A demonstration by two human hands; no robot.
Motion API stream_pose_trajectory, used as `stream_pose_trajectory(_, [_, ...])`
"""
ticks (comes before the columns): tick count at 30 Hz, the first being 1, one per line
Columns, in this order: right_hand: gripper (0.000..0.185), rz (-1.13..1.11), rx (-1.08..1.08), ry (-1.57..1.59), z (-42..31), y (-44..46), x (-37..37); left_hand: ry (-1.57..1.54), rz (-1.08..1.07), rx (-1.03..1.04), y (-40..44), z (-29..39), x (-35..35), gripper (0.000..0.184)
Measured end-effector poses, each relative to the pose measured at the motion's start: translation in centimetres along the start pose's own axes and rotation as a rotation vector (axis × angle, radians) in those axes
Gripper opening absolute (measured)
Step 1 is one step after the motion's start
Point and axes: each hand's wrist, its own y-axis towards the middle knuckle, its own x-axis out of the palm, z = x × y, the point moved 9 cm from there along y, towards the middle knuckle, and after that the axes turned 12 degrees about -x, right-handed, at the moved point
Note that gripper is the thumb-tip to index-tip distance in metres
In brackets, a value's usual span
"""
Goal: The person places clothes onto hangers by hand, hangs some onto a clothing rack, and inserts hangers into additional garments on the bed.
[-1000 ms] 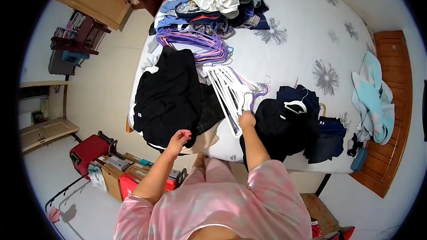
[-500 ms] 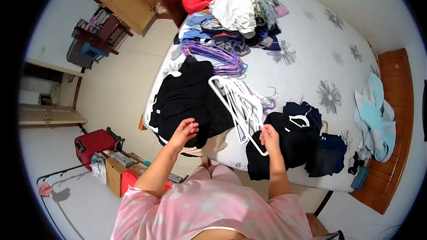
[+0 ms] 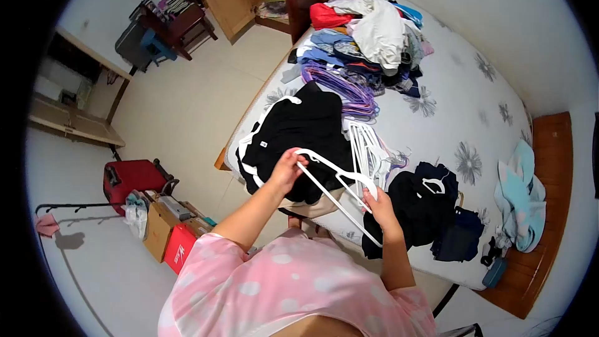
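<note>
A white hanger is held up in front of me between both hands. My left hand is closed around its left end, over the pile of black clothes. The fingers of my right hand grip it near the neck, just left of the black garments with a small white hanger on them. More white hangers lie on the bed behind the held one, and a bundle of purple hangers lies beyond the black pile.
A heap of mixed clothes sits at the bed's far end. Folded dark clothes and a light blue cloth are at the right. On the floor at left stand a red suitcase and boxes.
My right hand has drawn one white hanger off the others and lifted it toward me. My left hand, empty before, has closed on its other end. The view has turned leftward.
</note>
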Motion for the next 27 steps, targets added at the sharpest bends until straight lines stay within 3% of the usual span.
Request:
stream_pose_trajectory(5, [0.018, 0.091, 0.043, 0.015, -0.7, -0.1, 1.6, 0.260, 0.032, 0.016, 0.3, 0.9, -2.1, 0.020])
stream_pose_trajectory(7, [0.018, 0.152, 0.044, 0.033, -1.1, -0.7, 1.6, 0.541, 0.196, 0.275, 2.1, 3.2, -6.6, 0.025])
stream_pose_trajectory(8, [0.018, 0.190, 0.047, 0.043, -1.5, -1.2, 1.4, 0.615, 0.300, 0.453, 3.7, 4.1, -10.0, 0.040])
stream_pose_trajectory(9, [0.018, 0.224, 0.039, 0.047, -1.7, -1.5, 1.3, 1.043, 0.609, 0.457, 1.9, 6.7, -11.4, 0.057])
stream_pose_trajectory(11, [0.019, 0.296, 0.023, 0.051, -1.9, -2.3, 1.0, 1.131, 0.719, 0.546, 3.0, 7.9, -15.6, 0.072])
stream_pose_trajectory(14, [0.020, 0.320, 0.025, 0.025, -2.9, -3.8, 1.4, 1.301, 0.772, 0.422, 5.3, 8.9, -19.2, 0.081])
stream_pose_trajectory(15, [0.020, 0.328, 0.026, 0.015, -3.2, -4.3, 1.5, 1.271, 0.765, 0.225, 4.8, 9.1, -19.2, 0.073])
stream_pose_trajectory(20, [0.020, 0.406, 0.042, -0.025, -3.5, -6.6, 1.7, 1.263, 0.771, 0.321, 6.8, 9.2, -20.5, 0.029])
stream_pose_trajectory(23, [0.020, 0.472, 0.051, -0.011, -4.0, -7.3, 1.5, 0.954, 0.719, 0.514, 5.0, 11.8, -19.3, 0.030])
stream_pose_trajectory(24, [0.020, 0.495, 0.037, 0.018, -3.9, -7.4, 1.4, 0.859, 0.697, 0.475, 3.5, 12.8, -18.2, 0.032])
stream_pose_trajectory(25, [0.020, 0.516, 0.025, 0.047, -3.9, -7.6, 1.5, 0.799, 0.666, 0.630, 3.6, 13.6, -17.9, 0.031])
stream_pose_trajectory(27, [0.028, 0.502, 0.008, 0.126, -4.3, -7.2, 2.0, 0.768, 0.467, 0.701, 1.4, 15.9, -14.0, 0.028])
